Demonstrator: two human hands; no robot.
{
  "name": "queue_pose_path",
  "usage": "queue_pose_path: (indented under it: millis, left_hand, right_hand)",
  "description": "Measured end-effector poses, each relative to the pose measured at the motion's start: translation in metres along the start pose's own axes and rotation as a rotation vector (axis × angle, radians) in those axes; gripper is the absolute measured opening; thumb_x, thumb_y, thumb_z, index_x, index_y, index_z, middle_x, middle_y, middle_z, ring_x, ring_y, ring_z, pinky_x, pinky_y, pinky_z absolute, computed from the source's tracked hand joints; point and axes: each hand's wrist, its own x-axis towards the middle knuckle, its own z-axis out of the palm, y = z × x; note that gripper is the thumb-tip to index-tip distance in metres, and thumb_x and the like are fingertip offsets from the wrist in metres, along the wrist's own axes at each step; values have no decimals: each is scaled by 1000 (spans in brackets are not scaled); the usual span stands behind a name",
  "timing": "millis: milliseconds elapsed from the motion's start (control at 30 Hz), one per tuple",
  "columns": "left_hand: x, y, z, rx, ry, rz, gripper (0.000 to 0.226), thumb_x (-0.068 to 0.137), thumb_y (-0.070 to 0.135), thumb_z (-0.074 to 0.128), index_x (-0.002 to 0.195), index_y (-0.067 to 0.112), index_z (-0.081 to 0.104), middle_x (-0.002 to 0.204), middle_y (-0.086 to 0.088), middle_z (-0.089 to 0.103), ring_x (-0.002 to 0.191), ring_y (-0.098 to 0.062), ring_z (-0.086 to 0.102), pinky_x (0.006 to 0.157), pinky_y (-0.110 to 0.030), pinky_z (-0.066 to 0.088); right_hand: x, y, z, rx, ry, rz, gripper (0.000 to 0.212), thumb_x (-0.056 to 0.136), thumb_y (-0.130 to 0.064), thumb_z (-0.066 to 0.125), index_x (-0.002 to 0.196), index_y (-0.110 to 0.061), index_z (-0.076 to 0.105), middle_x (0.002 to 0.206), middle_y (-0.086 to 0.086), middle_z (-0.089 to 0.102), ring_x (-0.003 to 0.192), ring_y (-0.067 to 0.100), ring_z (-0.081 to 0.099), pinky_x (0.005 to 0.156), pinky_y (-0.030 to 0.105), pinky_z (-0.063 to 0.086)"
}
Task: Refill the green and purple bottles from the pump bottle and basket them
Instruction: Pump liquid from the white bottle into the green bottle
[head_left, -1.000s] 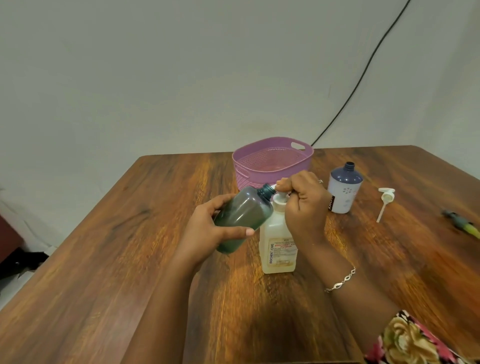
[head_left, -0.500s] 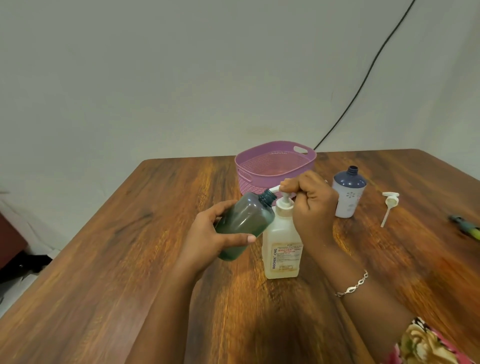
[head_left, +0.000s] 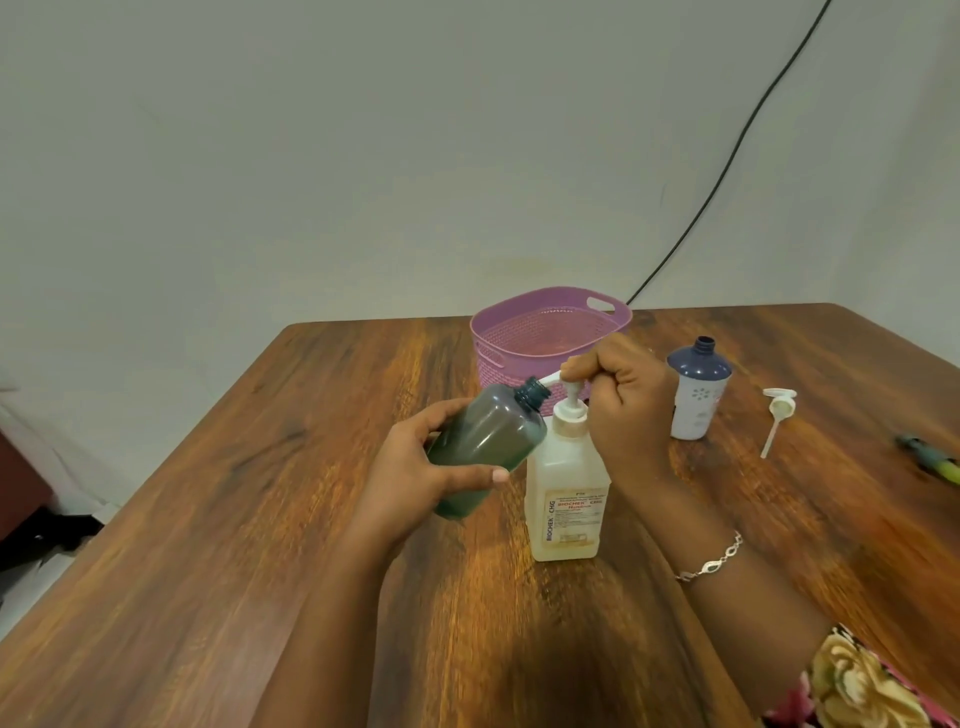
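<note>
Left hand (head_left: 410, 473): fingers and thumb wrapped round the body of the green bottle (head_left: 488, 441), carrying it clear of the table (head_left: 249, 519).

Green bottle: uncapped and tilted. Its long axis runs from the base at lower left up to the open neck at upper right, so the mouth faces the spout.

Pump head (head_left: 557, 377): the spout points left and its tip meets the rim of the green bottle's mouth. Whether the tip sits inside the mouth cannot be told. The stem below shows, so the plunger appears raised.

Pump bottle (head_left: 566, 493): upright on the table, just right of the green bottle and touching or nearly touching its shoulder.

Right hand (head_left: 626, 402): the nearer hand to the plunger. Its fingers are curled down over the pump head from the right, wrist raised above the table.

Assessment: the coming press depends on mouth and spout tip staying aligned. A straight downward push carries the spout down with it, so the left hand should follow.

Purple basket (head_left: 519, 306): behind the hands, no bottle in it.

Purple bottle (head_left: 698, 395): upright, uncapped, right of the right hand. A loose white cap (head_left: 779, 408) lies further right.
</note>
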Motion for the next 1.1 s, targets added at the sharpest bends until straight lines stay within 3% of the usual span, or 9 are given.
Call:
queue_pose_path:
  millis: [300, 500, 667, 933, 1100]
  left_hand:
    - [0, -3, 3, 16, -7, -1, 71, 39, 45, 79, 106, 43, 56, 105, 17, 61, 94, 0, 58, 70, -17, 45]
    - [2, 1, -1, 16, -5, 19, 80, 36, 50, 75, 113, 38, 56, 110, 14, 60, 99, -5, 57, 75, -24, 47]
    - [5, -6, 1, 27, 0, -2, 75, 35, 51, 75, 107, 43, 56, 106, 17, 61, 92, 4, 57, 74, -21, 46]
    - [5, 1, 0, 20, -13, 15, 79, 36, 50, 75, 112, 38, 56, 111, 12, 60, 100, -7, 57, 77, -25, 47]
    - [9, -4, 2, 31, -9, 8, 82, 37, 48, 77, 115, 34, 59, 109, 12, 61, 98, -6, 58, 81, -29, 51]
  right_hand:
    - [-16, 11, 3, -109, 22, -87, 29, 71, 6, 38, 62, 1, 64, 60, 9, 59, 65, 4, 48, 65, 5, 38]
    - [7, 2, 1, -95, -52, -65, 27, 70, -1, 37, 57, 0, 60, 55, 10, 57, 54, 9, 47, 53, 13, 37]
    - [-16, 13, 6, -165, 9, -109, 25, 70, 5, 38, 57, 1, 59, 56, 9, 55, 57, 20, 50, 54, 23, 39]
    - [6, 1, -2, -62, -62, -53, 31, 72, -9, 37, 59, 0, 63, 57, 10, 59, 57, 12, 52, 54, 16, 40]
    - [-10, 7, 5, -164, -13, -90, 23, 66, 11, 41, 56, 1, 58, 55, 10, 55, 56, 23, 52, 52, 27, 39]
